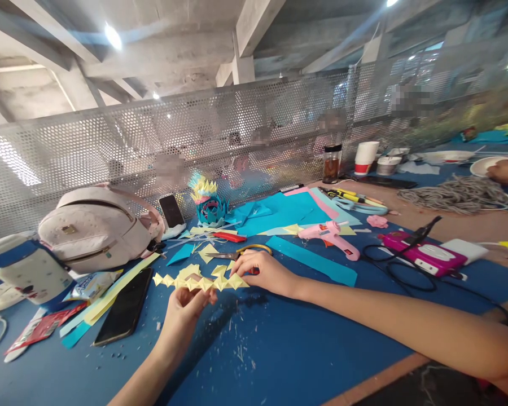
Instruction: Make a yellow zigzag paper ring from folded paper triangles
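The work now seems to be shaping a yellow paper strip (204, 283), held up over the blue desk (305, 344). The left hand (190, 299) pinches it from below. The right hand (265, 272) is curled by its right end; I can't tell if it grips. The next move likely needs soft, steady fingers. The strip is thin, with pointy folds like little stars. Behind are metal scissors (236, 255) and a smooth pink glue gun (329, 232).

On the blue tabletop (258, 361), a pale backpack (97, 225) and a bottle (332, 166) stand near the far edge; scissors (223, 255), a pink glue gun (333, 239) and a blue strip (313, 261) lie mid-tabletop.
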The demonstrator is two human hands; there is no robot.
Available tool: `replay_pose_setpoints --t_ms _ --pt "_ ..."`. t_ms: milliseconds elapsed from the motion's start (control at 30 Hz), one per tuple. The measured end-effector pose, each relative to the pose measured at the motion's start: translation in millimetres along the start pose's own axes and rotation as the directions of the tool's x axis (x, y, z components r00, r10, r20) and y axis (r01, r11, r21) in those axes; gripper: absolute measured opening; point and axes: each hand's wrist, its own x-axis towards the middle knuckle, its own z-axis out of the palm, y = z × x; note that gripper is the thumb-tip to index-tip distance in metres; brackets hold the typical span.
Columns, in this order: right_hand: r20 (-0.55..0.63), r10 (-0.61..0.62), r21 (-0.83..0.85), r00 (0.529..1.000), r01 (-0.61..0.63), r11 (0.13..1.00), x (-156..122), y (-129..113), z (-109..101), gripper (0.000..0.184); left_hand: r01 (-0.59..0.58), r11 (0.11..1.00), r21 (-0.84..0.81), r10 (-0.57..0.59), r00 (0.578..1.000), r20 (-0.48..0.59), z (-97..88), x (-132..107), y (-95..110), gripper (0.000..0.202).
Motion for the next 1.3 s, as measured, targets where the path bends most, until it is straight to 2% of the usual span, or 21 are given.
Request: replay_pose_setpoints --t_ms 167,433,567,733,933,1100,1233,1300 --pt "-0.026 0.032 0.010 0.999 -0.032 0.999 -1.3 1.1 2.2 0.022 0.011 1.000 -0.001 -0.011 1.000 -0.002 -0.3 -0.7 0.9 0.025" --pt "-0.019 0.036 0.038 0.999 -0.036 0.999 0.4 0.1 0.5 0.008 0.011 0.999 -0.030 -0.011 1.000 0.016 -2.9 0.6 -1.3 0.023" --pt "-0.052 0.047 0.029 0.998 -0.046 0.999 0.2 -0.5 0.8 0.016 0.020 0.999 -0.037 -0.020 1.000 0.016 -4.2 0.7 -2.3 0.023" --pt "-0.018 0.040 0.017 0.999 -0.039 0.999 0.3 0.5 0.3 0.011 0.021 0.999 -0.033 -0.021 1.000 0.017 -3.0 -0.3 -1.4 0.022" --pt "-0.014 0.045 -0.051 0.999 -0.046 0.998 0.4 -3.1 -0.6 0.034 0.006 1.000 -0.006 -0.006 1.000 0.007 -1.7 0.1 -0.7 0.023" --pt "-0.035 0.060 -0.016 0.998 -0.061 0.998 1.1 -4.8 -2.1 0.015 0.014 0.999 -0.029 -0.014 1.000 0.003 -3.6 1.4 -2.3 0.023" --pt "-0.054 0.033 0.027 0.998 -0.032 0.999 1.7 -2.5 -2.4 0.032 0.010 1.000 -0.029 -0.009 1.000 0.016 -4.9 1.8 -3.1 0.023" --pt "-0.072 0.040 0.018 0.997 -0.038 0.999 2.1 -2.4 -2.5 0.027 0.006 1.000 -0.025 -0.006 1.000 0.016 -4.8 1.7 -3.0 0.023"
